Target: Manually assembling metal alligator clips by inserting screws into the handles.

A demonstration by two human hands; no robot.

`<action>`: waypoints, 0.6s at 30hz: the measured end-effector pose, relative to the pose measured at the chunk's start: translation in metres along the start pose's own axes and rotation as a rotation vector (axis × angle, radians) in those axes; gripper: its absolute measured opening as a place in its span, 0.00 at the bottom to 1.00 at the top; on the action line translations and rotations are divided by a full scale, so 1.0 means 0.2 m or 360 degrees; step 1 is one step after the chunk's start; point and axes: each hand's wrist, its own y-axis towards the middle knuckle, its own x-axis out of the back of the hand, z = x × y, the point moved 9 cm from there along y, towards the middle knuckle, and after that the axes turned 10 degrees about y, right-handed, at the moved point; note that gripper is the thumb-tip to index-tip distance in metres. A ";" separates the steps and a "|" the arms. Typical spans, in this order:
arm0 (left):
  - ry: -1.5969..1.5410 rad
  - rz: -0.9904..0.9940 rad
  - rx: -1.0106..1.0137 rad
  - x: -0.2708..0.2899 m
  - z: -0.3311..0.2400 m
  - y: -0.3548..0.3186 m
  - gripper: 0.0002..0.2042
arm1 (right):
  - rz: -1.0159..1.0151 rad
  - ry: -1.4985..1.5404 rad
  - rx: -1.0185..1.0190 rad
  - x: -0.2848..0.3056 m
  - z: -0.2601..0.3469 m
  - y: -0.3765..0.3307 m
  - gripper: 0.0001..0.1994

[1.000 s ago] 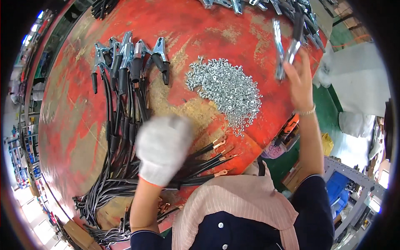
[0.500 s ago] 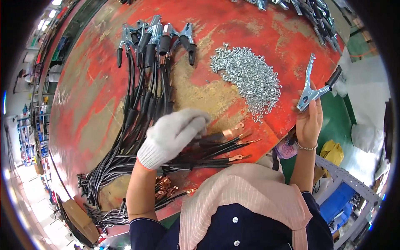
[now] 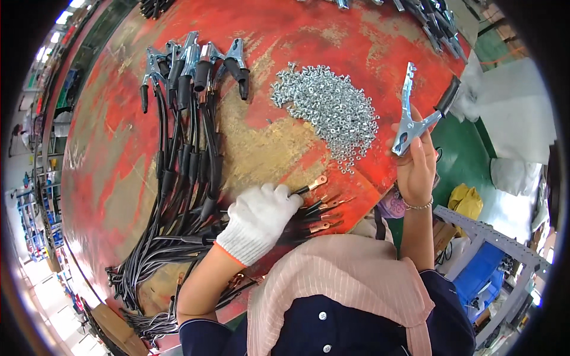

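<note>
Your gloved left hand [image 3: 264, 216] is closed around a black cable [image 3: 301, 190], its copper lug [image 3: 320, 180] poking out past your fingers, while your bare right hand [image 3: 418, 169] grips a V-shaped metal clamp [image 3: 409, 126] near where its arms meet, just off the edge of the red table [image 3: 95, 178]. A grip close behind the lug should steer it best; pinch the clamp firmly without covering the joint. Beyond the glove lies a pile of small screws and nuts [image 3: 332, 113], with cabled clamps [image 3: 190, 62] farther left. The glove hides your left fingertips and the cable's run beneath; the clamp heap [image 3: 436, 26] at upper right is cut off by the frame.
</note>
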 end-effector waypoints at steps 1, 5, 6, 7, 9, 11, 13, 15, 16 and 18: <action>0.0024 0.0002 0.0016 -0.01 0.00 0.01 0.10 | -0.0008 -0.0021 -0.0013 -0.01 -0.02 -0.01 0.27; 0.0061 -0.0165 -0.0088 -0.02 -0.05 0.04 0.08 | -0.0099 -0.0092 0.0015 0.03 -0.03 -0.02 0.30; 0.0038 -0.0273 -0.0094 0.01 -0.06 0.03 0.08 | -0.0104 -0.0132 -0.0015 0.03 -0.03 -0.02 0.28; 0.0010 -0.0379 -0.0087 0.07 -0.05 0.02 0.09 | -0.0224 0.0006 -0.0022 0.07 -0.02 -0.03 0.18; -0.0062 -0.0477 0.0036 0.19 0.00 -0.02 0.11 | -0.0394 -0.0070 -0.0258 0.13 -0.09 -0.05 0.17; -0.0049 -0.0824 0.0194 0.22 0.09 -0.08 0.07 | -0.0118 -0.0024 -0.0166 -0.04 -0.10 0.02 0.23; -0.0171 -0.0787 0.0250 0.16 0.17 -0.04 0.05 | 0.0021 -0.0078 -0.0158 -0.09 -0.09 0.05 0.24; -0.0658 -0.0256 0.0304 0.16 0.23 0.07 0.19 | 0.0054 -0.0046 -0.0112 -0.02 -0.01 0.06 0.24; -0.0856 -0.0443 0.0287 0.19 0.25 0.03 0.18 | 0.0075 -0.0014 -0.0120 -0.04 0.01 0.05 0.24; -0.1093 -0.0562 -0.0023 0.13 0.30 -0.01 0.17 | 0.0121 0.0024 -0.0129 -0.07 0.00 0.05 0.24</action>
